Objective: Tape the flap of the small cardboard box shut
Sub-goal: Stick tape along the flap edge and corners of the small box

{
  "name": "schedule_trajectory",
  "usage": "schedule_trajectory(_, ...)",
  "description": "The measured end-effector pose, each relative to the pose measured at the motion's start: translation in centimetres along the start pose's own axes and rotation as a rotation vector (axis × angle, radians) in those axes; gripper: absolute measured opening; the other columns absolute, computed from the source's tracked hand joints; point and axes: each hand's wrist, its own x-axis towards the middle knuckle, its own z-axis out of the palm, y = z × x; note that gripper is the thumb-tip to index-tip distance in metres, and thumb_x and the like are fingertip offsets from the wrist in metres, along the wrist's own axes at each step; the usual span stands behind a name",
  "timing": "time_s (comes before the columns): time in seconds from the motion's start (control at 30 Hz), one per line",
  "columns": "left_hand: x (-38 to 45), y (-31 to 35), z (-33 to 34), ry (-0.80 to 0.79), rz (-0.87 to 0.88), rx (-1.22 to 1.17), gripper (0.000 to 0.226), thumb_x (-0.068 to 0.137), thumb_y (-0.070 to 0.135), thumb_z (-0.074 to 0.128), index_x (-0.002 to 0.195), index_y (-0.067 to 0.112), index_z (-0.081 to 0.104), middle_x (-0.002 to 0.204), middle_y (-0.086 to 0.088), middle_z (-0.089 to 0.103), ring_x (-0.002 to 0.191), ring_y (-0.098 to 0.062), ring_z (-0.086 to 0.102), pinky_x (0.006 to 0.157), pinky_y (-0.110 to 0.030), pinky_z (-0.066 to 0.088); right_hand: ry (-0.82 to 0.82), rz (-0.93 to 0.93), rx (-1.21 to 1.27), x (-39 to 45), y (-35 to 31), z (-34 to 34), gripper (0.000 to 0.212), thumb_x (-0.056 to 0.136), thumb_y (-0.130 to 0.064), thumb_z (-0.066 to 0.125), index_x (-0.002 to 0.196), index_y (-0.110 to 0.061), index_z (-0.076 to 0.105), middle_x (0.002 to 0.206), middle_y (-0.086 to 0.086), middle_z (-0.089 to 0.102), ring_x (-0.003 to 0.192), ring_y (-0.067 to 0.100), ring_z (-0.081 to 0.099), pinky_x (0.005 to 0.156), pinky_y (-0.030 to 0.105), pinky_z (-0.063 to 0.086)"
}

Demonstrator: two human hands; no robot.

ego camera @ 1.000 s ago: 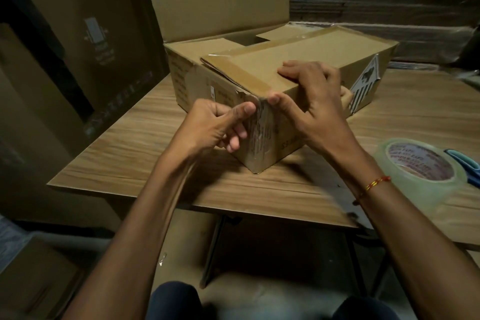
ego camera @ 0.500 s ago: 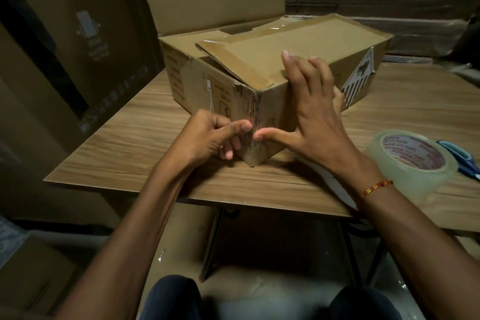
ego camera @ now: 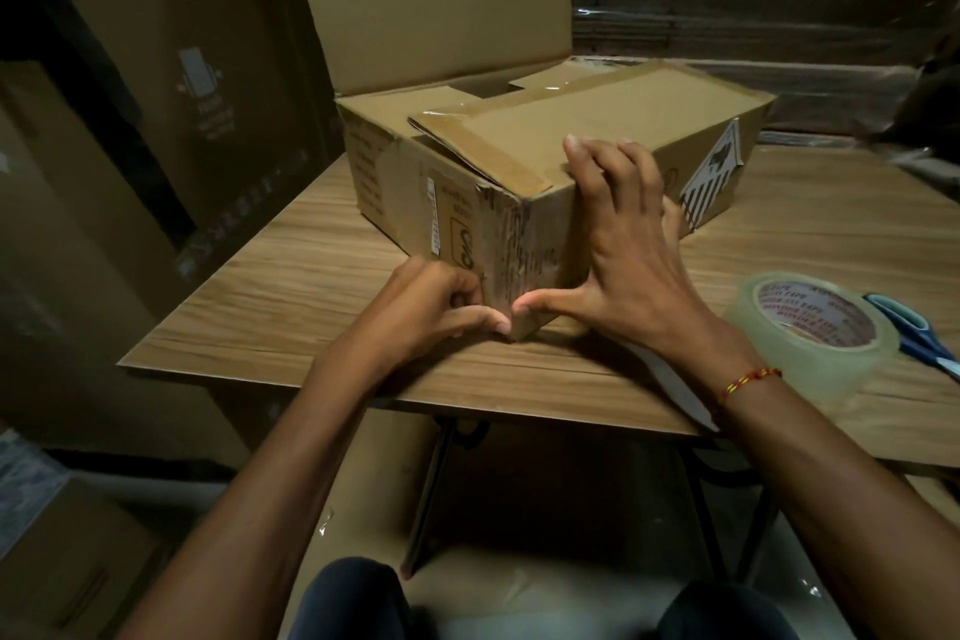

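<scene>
The small cardboard box sits on the wooden table, near flap down, far flap upright, contents hidden. The right hand lies flat against its nearest corner; the left hand, fingers curled, thumbs that corner. A tape roll lies right of the box.

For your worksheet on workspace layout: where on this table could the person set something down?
Bare wood lies left of the cardboard box, out to the table edge, and behind the tape roll. It is crowded near the scissors and both hands.
</scene>
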Motion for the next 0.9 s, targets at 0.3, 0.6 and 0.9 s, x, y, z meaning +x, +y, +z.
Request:
schedule_trajectory(0.3,-0.7,1.5,-1.3,0.113,-0.016,0.221,0.028,0.081,0.047,0.071,0.091,0.023,0.063,0.093,0.007,0.062,0.088,-0.011,0.059,0.065,-0.023,0.040,0.039,-0.040,0.048,0.5,1.1,-1.4,0.088,0.069,-0.084,0.055,0.144,-0.042,0.037,0.150,-0.003,0.036,0.141,0.023,0.025,0.098,0.047,0.028)
schedule_trajectory(0.6,0.6,1.8,-5.1,0.388,0.173,0.256,0.072,0.084,0.071,0.048,0.137,0.023,0.043,0.144,-0.003,0.048,0.132,-0.011,0.039,0.111,-0.044,0.035,-0.022,-0.135,0.005,0.9,1.1,-1.7,0.086,0.076,-0.082,0.048,0.150,-0.045,0.028,0.161,-0.015,0.027,0.150,0.017,0.020,0.110,0.044,0.017)
schedule_trajectory(0.9,1.0,1.3,-4.3,0.442,0.220,0.224,0.067,0.084,0.059,0.061,0.131,0.015,0.047,0.137,-0.008,0.051,0.126,-0.018,0.047,0.104,-0.042,0.044,0.032,-0.102,0.078,0.8,1.3,-1.6,0.079,0.076,-0.085,0.047,0.145,-0.047,0.036,0.157,-0.020,0.034,0.145,0.015,0.027,0.101,0.048,0.029)
